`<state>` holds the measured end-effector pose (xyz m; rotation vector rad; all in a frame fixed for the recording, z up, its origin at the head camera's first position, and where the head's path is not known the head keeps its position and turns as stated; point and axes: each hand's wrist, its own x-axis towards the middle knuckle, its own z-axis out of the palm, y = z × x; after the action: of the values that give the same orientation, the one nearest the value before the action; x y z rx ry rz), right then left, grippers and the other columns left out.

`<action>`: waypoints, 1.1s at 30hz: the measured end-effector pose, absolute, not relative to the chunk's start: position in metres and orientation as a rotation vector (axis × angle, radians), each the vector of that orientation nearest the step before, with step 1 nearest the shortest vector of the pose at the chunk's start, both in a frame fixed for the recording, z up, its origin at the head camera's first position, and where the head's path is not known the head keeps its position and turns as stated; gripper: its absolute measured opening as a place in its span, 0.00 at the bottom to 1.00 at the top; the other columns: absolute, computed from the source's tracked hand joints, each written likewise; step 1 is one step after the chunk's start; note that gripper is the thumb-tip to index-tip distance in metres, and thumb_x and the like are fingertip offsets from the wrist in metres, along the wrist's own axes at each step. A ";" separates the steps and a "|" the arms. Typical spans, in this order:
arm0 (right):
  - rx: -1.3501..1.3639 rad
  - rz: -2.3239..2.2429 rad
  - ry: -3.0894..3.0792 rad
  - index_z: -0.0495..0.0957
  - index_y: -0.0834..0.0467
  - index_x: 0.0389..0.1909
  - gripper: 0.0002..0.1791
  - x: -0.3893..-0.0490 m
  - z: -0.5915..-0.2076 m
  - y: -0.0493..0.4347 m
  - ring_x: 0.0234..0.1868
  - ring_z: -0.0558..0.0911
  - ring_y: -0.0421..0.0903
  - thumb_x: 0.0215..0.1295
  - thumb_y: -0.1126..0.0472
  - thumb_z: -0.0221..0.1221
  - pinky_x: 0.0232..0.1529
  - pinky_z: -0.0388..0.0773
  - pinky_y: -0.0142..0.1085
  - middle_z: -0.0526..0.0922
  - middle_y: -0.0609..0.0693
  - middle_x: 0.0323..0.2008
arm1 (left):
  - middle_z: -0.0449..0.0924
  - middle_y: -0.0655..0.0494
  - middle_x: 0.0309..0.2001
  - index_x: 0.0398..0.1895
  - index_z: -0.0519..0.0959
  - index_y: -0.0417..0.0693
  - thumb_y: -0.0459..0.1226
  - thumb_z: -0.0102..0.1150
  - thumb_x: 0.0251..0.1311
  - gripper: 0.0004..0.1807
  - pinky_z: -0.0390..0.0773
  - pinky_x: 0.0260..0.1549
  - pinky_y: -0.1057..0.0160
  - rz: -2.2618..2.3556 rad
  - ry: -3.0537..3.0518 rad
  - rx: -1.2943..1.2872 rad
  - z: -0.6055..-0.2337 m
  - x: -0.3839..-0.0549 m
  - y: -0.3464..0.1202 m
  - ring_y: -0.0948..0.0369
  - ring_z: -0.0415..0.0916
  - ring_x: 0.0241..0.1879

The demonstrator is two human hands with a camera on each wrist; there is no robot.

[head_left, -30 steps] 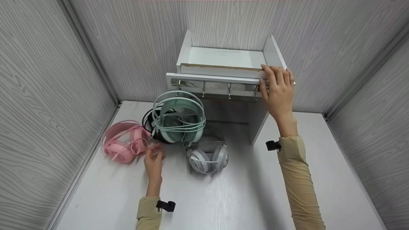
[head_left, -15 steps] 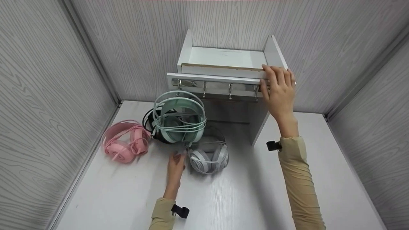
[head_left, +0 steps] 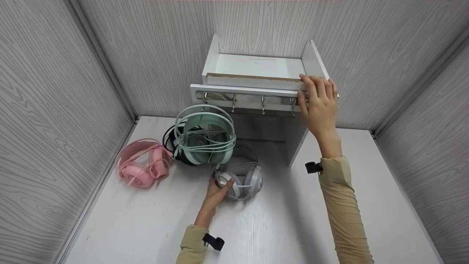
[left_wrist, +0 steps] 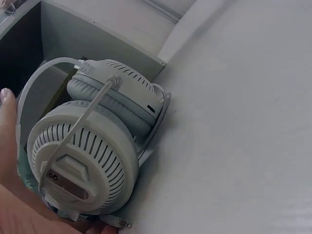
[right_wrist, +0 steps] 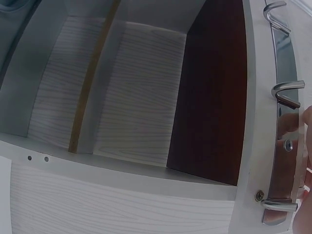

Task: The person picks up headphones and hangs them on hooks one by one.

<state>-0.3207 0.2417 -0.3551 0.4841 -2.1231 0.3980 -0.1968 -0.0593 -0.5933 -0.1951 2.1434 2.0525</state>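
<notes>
White headphones (head_left: 253, 181) lie on the white tabletop, in front of a white shelf unit (head_left: 260, 65). My left hand (head_left: 213, 195) holds their left ear cup, thumb on its near side and other fingers mostly hidden behind. In the left wrist view the ear cup (left_wrist: 87, 156) fills the lower left, beside the hand (left_wrist: 19, 209), with a cable plug (left_wrist: 116, 222) by the fingertips. My right hand (head_left: 321, 106) grips the right end of the unit's front board (head_left: 249, 89), fingers over the top, thumb in front.
Mint-green headphones (head_left: 198, 157) with a wound cable hang below the leftmost hook, in front of black headphones (head_left: 179, 156). Pink headphones (head_left: 139, 174) lie at the left. Several metal hooks (head_left: 263, 104) line the front board. Grey wood-grain walls (head_left: 55, 73) enclose the table.
My left hand has moved right, from beside the pink headphones to the white ones, and has taken hold of their left ear cup. The right hand has stayed in place.
</notes>
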 end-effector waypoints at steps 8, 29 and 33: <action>0.467 0.389 -2.113 0.72 0.52 0.68 0.22 -0.322 -0.355 0.243 0.64 0.70 0.56 0.79 0.50 0.47 0.75 0.51 0.51 0.76 0.56 0.59 | 0.29 0.35 0.80 0.80 0.28 0.36 0.52 0.65 0.64 0.62 0.46 0.75 0.43 2.151 1.921 -0.266 -0.590 -0.197 -0.058 0.42 0.32 0.79; 0.482 0.421 -2.102 0.72 0.52 0.69 0.22 -0.321 -0.356 0.241 0.63 0.70 0.56 0.80 0.52 0.48 0.75 0.51 0.51 0.77 0.56 0.59 | 0.65 0.35 0.66 0.76 0.49 0.31 0.50 0.65 0.64 0.51 0.68 0.65 0.49 2.236 1.832 -0.366 -0.592 -0.208 -0.056 0.47 0.68 0.64; 0.484 0.421 -2.099 0.72 0.52 0.69 0.22 -0.322 -0.356 0.240 0.64 0.70 0.56 0.79 0.51 0.48 0.75 0.51 0.51 0.77 0.56 0.59 | 0.75 0.40 0.55 0.76 0.50 0.35 0.52 0.63 0.65 0.49 0.78 0.53 0.50 2.207 1.812 -0.398 -0.594 -0.208 -0.056 0.53 0.79 0.49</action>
<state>-0.3217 0.2404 -0.3561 0.4844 -2.0993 0.4208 -0.2079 -0.0555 -0.5936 -0.3980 1.8125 2.2075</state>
